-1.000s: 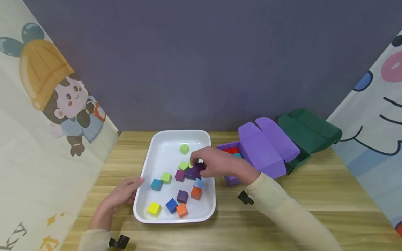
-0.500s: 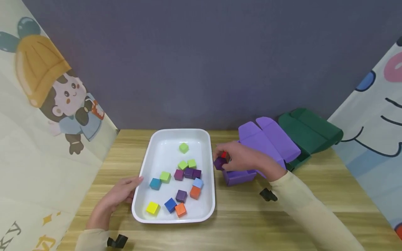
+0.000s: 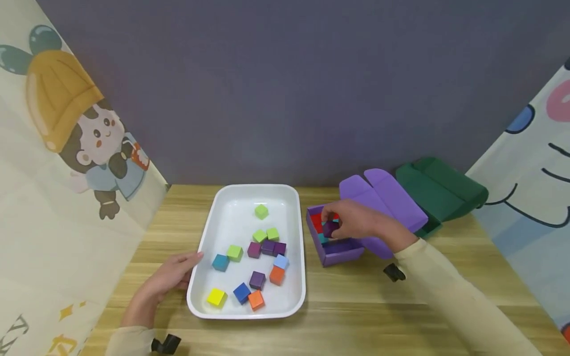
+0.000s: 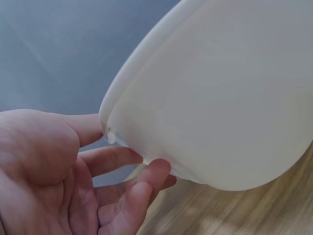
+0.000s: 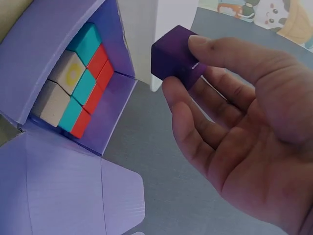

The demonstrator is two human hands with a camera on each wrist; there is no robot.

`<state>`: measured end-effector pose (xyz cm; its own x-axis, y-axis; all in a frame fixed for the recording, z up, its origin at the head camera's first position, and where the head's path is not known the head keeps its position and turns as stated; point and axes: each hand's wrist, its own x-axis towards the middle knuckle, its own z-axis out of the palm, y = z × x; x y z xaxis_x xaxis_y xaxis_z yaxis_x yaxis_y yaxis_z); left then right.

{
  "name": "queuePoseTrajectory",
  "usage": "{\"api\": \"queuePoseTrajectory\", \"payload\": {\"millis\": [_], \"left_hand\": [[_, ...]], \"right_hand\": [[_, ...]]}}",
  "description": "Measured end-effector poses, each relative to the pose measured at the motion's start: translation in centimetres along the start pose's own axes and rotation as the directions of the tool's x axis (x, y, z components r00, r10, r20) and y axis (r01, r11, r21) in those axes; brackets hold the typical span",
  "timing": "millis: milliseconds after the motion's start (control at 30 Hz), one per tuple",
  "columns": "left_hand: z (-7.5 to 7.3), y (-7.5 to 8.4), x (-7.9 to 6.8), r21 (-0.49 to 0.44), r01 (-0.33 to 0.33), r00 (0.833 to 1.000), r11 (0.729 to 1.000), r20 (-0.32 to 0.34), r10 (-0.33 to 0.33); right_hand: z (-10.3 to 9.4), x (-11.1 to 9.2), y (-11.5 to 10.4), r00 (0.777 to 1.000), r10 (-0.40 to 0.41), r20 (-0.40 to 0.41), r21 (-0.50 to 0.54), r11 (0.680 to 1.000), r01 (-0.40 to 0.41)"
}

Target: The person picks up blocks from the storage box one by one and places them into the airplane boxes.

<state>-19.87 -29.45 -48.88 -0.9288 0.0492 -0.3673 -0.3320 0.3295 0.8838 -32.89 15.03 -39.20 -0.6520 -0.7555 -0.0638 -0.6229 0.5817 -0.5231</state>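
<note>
My right hand pinches a dark purple cube between thumb and fingers, over the open purple box. Inside that box, red cubes, teal cubes and plain wooden cubes sit packed in rows; a strip along one side shows bare purple. On the left, my left hand holds the near-left edge of the white tray, thumb at the rim and fingers against its outer wall. Lime cubes, purple cubes and other coloured ones lie scattered in the tray.
The lid of the purple box is folded back to the right. Behind it rests a green box, its lid raised. A grey wall panel stands at the back of the wooden table, with printed cloth on both sides.
My right hand has lifted a purple cube out of the tray and carried it right, over the purple box. The left hand has stayed at the tray's edge.
</note>
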Motion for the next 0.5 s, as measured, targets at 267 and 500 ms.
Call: {"api": "queuePoseTrajectory", "payload": {"millis": [267, 500], "left_hand": [[0.0, 0.4, 0.0, 0.011, -0.003, 1.0, 1.0, -0.007, 0.003], [0.2, 0.2, -0.4, 0.017, 0.02, 0.999, 1.0, -0.038, -0.02]], "right_hand": [[0.8, 1.0, 0.7, 1.0, -0.017, 0.023, -0.085, 0.996, 0.019], [2.0, 1.2, 1.4, 0.998, 0.022, 0.064, -0.111, 0.994, -0.014]]}}
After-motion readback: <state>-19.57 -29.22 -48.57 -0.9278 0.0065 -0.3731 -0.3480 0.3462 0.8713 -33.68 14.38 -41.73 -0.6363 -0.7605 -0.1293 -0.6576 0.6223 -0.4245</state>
